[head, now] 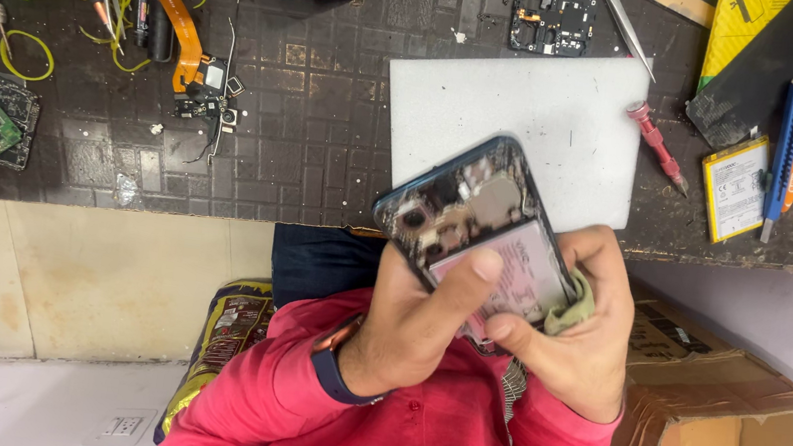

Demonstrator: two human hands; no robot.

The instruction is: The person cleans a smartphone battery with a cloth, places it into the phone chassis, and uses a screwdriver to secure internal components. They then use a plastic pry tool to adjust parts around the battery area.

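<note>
From the head camera we see our left hand (pixel 413 331) gripping an opened phone (pixel 476 228) (back cover off, battery showing) just off the workbench (pixel 308 121) edge, thumb across it. Our right hand (pixel 581 321) pinches a small greenish cloth (pixel 572 310) against the phone's lower corner.

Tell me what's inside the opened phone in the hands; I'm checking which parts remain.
Inside the opened phone: dark board parts at the far end and a pale battery. The left hand thumb and the right hand, holding a greenish cloth, cover the near end.
</note>
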